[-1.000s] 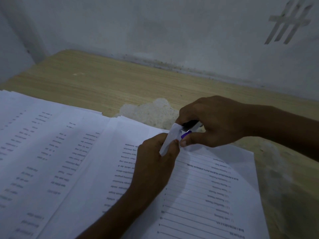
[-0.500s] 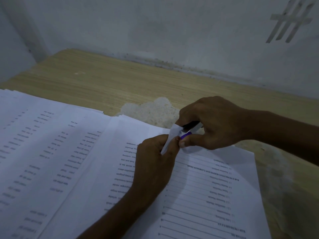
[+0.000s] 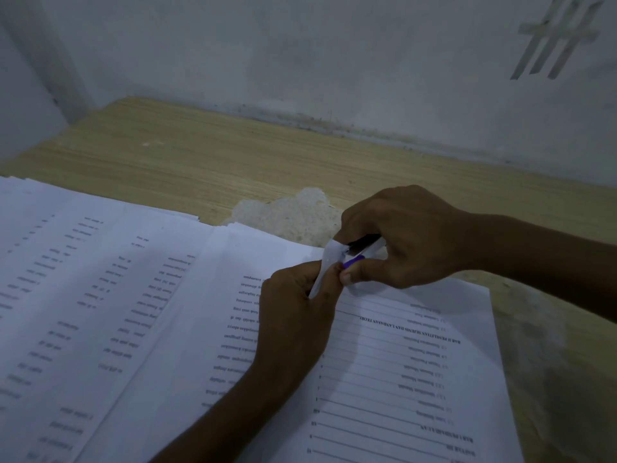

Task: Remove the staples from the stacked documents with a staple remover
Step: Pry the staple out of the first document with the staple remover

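Observation:
A stapled white document (image 3: 417,369) with printed lines lies on the wooden table (image 3: 207,162), partly over other sheets. My left hand (image 3: 297,305) pinches its lifted far corner (image 3: 329,262) and holds it up off the stack. My right hand (image 3: 410,238) grips a small staple remover (image 3: 362,250) with a black and silver body and a purple part, its jaws pressed onto that lifted corner. The staple itself is hidden between the jaws and the paper.
More printed sheets (image 3: 76,295) are spread across the left of the table. A pale worn patch (image 3: 293,217) marks the tabletop just behind the hands. A grey wall (image 3: 300,61) runs along the far edge of the table.
Both hands stay on the corner; the right hand with the staple remover has shifted very slightly. The paper corner stays lifted.

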A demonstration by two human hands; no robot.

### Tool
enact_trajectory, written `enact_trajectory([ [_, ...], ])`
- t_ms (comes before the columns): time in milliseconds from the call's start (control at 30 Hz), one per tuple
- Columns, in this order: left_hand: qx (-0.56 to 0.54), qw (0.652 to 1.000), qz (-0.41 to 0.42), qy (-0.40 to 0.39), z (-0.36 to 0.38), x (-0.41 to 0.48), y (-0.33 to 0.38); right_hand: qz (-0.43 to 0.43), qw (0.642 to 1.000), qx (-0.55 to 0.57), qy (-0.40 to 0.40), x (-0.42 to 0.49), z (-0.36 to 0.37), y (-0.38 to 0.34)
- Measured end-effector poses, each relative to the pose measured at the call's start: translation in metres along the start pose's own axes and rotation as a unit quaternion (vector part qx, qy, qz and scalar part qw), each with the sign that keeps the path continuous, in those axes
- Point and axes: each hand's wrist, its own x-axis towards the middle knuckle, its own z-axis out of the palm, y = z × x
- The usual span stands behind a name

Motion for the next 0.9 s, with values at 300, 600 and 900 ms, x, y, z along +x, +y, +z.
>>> enact_trajectory([
  [300, 0.006, 1.000, 0.009, 0.008, 0.001, 0.000, -0.001, -0.003, 1.000, 0.026, 0.001, -0.002, 0.001, 0.001],
  [600, 0.001, 1.000, 0.001, -0.002, -0.001, 0.001, 0.000, 0.002, 0.998, 0.046, -0.043, -0.006, -0.007, -0.001],
  [900, -0.007, 1.000, -0.015, -0.013, 0.000, 0.002, 0.002, 0.021, 0.995, 0.070, -0.065, -0.007, -0.010, -0.001],
])
